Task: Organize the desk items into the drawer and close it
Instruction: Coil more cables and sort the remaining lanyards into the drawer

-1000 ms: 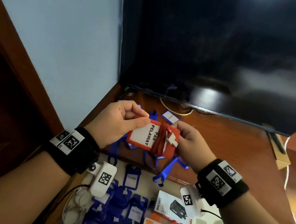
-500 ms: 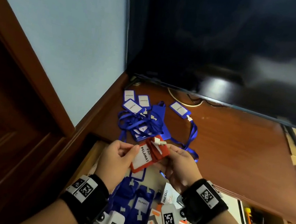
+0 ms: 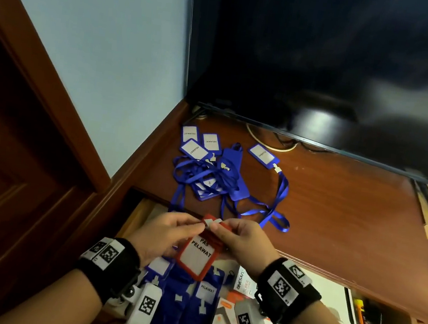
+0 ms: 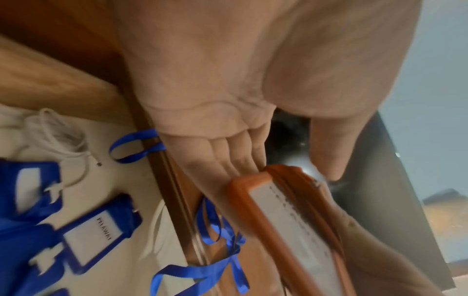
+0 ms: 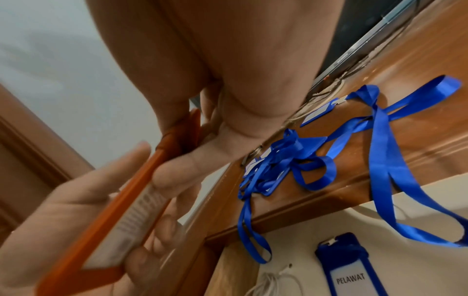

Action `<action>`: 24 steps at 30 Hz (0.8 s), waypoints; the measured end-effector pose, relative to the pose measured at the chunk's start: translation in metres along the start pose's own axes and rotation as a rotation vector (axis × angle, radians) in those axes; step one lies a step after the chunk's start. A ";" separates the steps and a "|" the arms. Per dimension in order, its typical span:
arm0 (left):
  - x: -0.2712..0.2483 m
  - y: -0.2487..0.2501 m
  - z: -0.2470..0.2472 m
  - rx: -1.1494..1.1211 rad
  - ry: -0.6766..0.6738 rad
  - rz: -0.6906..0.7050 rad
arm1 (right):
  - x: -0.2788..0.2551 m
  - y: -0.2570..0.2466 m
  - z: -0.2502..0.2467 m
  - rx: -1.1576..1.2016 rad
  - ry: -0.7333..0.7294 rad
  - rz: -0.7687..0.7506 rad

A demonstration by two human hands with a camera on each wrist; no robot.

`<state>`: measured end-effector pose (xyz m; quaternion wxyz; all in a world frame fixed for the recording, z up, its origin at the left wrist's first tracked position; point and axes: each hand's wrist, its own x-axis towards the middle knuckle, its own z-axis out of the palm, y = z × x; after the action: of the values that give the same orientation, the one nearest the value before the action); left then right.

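Both hands pinch the red badge (image 3: 196,254) at its top: left hand (image 3: 162,232), right hand (image 3: 244,243). Long axis hangs down over the open drawer (image 3: 133,219); grip depth probably shallow.

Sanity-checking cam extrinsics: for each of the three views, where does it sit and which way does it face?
Head: on the head, looking forward and down at the desk and open drawer; both forearms, left hand and right hand show.
Left wrist: under the left wrist, looking along the palm to the fingertips and drawer below.
Right wrist: under the right wrist, looking along the right palm toward the desk edge; the left hand's fingers also show.
Shared: all three show the red badge holder and blue lanyards.
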<state>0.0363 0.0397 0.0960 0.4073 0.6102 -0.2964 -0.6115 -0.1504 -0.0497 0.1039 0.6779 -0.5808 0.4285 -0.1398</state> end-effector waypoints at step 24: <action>0.159 -0.128 -0.046 0.608 0.416 -0.267 | -0.024 0.057 -0.057 -0.892 0.000 0.148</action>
<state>0.0761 -0.0277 -0.0977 0.1764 0.8472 -0.2932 -0.4065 -0.2247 -0.0548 0.0649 0.3696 -0.7838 0.4873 0.1075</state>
